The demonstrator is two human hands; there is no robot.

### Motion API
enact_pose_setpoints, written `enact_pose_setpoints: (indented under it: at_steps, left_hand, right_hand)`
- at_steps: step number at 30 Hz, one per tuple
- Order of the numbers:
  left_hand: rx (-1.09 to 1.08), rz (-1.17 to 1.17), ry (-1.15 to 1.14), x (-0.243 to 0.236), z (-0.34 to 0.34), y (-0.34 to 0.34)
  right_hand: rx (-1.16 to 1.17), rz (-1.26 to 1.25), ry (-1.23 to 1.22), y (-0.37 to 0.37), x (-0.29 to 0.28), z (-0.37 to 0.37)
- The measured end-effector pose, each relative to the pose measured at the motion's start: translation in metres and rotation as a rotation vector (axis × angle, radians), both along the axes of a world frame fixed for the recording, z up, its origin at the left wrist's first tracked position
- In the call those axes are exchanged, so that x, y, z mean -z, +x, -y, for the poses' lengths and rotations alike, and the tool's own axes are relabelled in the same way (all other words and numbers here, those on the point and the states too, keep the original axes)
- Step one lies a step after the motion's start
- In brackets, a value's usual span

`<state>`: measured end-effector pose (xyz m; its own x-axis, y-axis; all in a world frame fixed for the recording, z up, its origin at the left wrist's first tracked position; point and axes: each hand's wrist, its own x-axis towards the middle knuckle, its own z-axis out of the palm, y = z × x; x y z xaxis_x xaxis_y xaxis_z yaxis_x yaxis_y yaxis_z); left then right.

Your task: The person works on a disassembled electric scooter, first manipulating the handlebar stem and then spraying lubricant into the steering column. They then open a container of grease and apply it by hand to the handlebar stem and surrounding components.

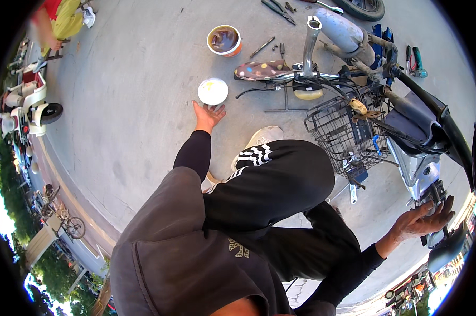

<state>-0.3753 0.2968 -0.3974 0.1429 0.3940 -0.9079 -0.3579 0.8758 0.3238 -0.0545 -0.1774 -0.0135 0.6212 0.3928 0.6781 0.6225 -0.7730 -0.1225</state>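
Palm up with its fingers spread, my left hand (209,116) reaches forward over the pavement. Its fingertips come up to the near edge of a round white lid or shallow dish (213,91) with a yellowish mark on top; I cannot tell whether they touch. My right hand (423,219) is out to the right, fingers stretched and dark with grime, holding nothing that shows. It is beside the silver fork (418,171) and black fittings of a partly dismantled electric bike lying on its side. A wire basket (333,124) is attached to the bike.
A tub of brown liquid (224,40) stands beyond the white lid. Spotted handlebar cover (261,70), pliers (278,10), a thin rod (262,47) and a teal-handled tool (419,62) surround the bike. A loose wheel (362,8) lies far right. Scooters (30,105) and another person (64,23) are left.
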Motion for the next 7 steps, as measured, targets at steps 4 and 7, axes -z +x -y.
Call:
enact_pose_setpoints:
  at_steps: [4,7]
  left_hand:
    - [0.105,-0.014,0.084,-0.017,0.0,-0.033]
    - [0.269,0.521,0.114,-0.048,-0.003,-0.05]
  right_hand:
    - [-0.084,-0.024,0.043,-0.001,0.0,-0.011]
    - [-0.191,-0.092,0.147,-0.003,0.0,-0.027]
